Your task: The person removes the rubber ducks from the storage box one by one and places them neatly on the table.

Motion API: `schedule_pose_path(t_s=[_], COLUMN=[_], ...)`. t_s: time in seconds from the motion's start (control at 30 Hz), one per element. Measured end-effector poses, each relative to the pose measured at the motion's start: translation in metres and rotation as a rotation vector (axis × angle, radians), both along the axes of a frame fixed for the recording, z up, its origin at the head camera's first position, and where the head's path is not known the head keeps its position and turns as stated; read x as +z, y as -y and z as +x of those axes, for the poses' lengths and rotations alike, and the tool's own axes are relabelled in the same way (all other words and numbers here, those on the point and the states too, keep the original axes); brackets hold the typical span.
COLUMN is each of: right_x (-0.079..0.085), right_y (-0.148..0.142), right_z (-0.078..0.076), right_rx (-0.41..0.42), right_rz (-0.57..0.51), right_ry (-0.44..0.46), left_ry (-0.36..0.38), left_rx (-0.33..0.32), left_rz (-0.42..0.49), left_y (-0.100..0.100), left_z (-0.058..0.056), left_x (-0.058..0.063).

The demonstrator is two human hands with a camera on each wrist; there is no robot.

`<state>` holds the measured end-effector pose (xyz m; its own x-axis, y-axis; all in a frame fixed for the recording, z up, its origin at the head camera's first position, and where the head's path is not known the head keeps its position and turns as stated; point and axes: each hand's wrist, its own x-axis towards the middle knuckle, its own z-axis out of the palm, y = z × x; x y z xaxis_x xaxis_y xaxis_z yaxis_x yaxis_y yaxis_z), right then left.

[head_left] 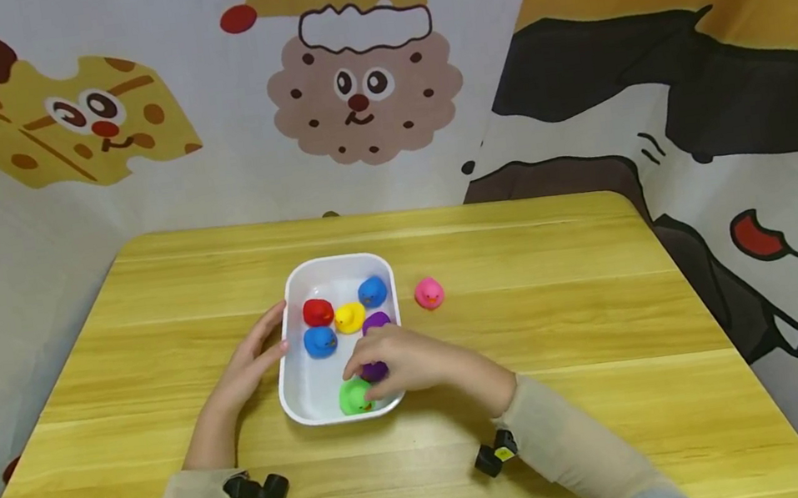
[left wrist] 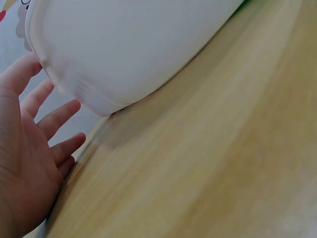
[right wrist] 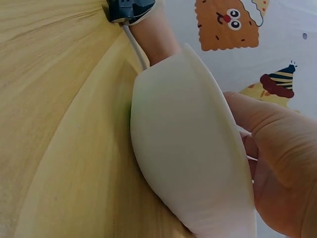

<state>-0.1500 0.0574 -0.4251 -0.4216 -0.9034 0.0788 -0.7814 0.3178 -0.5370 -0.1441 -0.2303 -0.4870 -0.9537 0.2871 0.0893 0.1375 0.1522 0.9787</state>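
Note:
A white tray [head_left: 302,392] holds several small toy ducks. My left hand [head_left: 243,374], fingers straight and spread, touches the tray's left side; in the left wrist view the fingertips [left wrist: 72,106] are by its wall. My right hand [head_left: 402,358] reaches over the right rim with bent fingers. Its thumb overlaps a green duck [head_left: 354,397], and a purple duck [head_left: 376,371] shows between thumb and fingers. I cannot tell which it grips. Another purple duck [head_left: 376,321] is partly hidden behind this hand. The tray wall [right wrist: 183,134] hides the right fingertips in the right wrist view.
Farther up in the tray are a red duck [head_left: 317,312], a yellow duck [head_left: 351,317], a blue duck [head_left: 320,342] and another blue duck [head_left: 373,292]. A pink duck [head_left: 430,293] stands outside, right of the tray, on the wooden table [head_left: 563,286]. Printed cloth hangs behind.

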Motion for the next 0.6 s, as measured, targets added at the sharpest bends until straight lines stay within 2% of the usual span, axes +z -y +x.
schedule_pose_path(t_s=[0.33, 0.6], right_x=[-0.0008, -0.0013], right_y=[0.0045, 0.007], right_z=[0.004, 0.007], right_rx=[-0.032, -0.074], right_rz=[0.12, 0.174], right_ry=[-0.058, -0.068], left_ry=[0.01, 0.003], left_rx=[0.0, 0.004], left_rz=[-0.002, -0.01], left_y=[0.0013, 0.0006], left_z=[-0.0005, -0.0002], left_x=[-0.0023, -0.0006])
